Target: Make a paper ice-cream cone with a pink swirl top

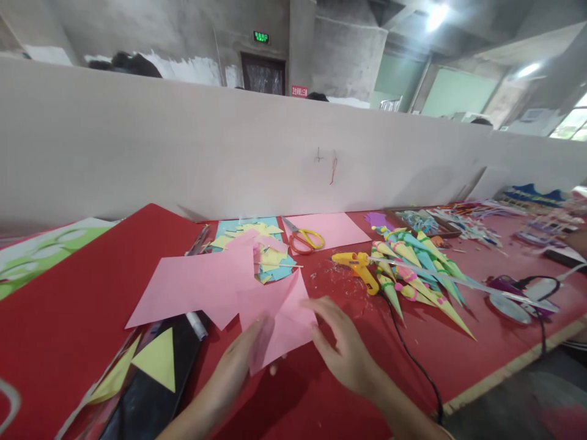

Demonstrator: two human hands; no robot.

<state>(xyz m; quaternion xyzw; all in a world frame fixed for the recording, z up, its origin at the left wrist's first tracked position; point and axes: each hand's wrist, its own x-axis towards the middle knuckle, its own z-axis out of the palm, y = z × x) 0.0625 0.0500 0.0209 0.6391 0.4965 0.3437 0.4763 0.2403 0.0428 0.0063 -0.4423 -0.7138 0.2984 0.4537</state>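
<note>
A creased pink paper (287,327) is held up over the red table. My left hand (245,354) grips its lower left side, with the thumb in front and fingertips showing below the sheet. At the paper's right edge, my right hand (339,342) has its thumb and fingers apart, touching or very near the edge. Behind the held sheet lies a larger pink paper (197,284). Yellow and blue paper pieces (273,256) are piled beyond it, beside scissors (306,240) with red and yellow handles.
Right of centre lies a yellow glue gun (360,267) with a black cord, beside several paper cones (417,269). A yellow paper triangle (158,359) rests on a black object at lower left. A white partition (229,153) stands behind the table.
</note>
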